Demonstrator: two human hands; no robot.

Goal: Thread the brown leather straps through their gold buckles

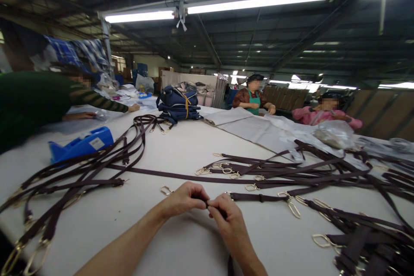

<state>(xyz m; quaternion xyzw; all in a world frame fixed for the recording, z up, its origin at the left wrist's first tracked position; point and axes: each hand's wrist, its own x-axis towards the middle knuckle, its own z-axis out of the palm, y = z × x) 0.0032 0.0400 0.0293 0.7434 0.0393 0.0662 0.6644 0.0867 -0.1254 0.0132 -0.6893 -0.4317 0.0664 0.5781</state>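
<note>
My left hand and my right hand meet low over the white table, thumbs and fingers pinched on a dark brown strap. Most of that strap is hidden by the hands; a length of it hangs below my right wrist. A gold-coloured metal clip shows just beyond my left hand. Past my right hand's knuckles, a strap piece with a buckle runs to the right; whether it joins the held strap I cannot tell.
Straps with gold clips lie in a left bundle and a right heap. On the white table also stand a blue tape dispenser and navy bags. A person reaches in from the left; two others work across the table.
</note>
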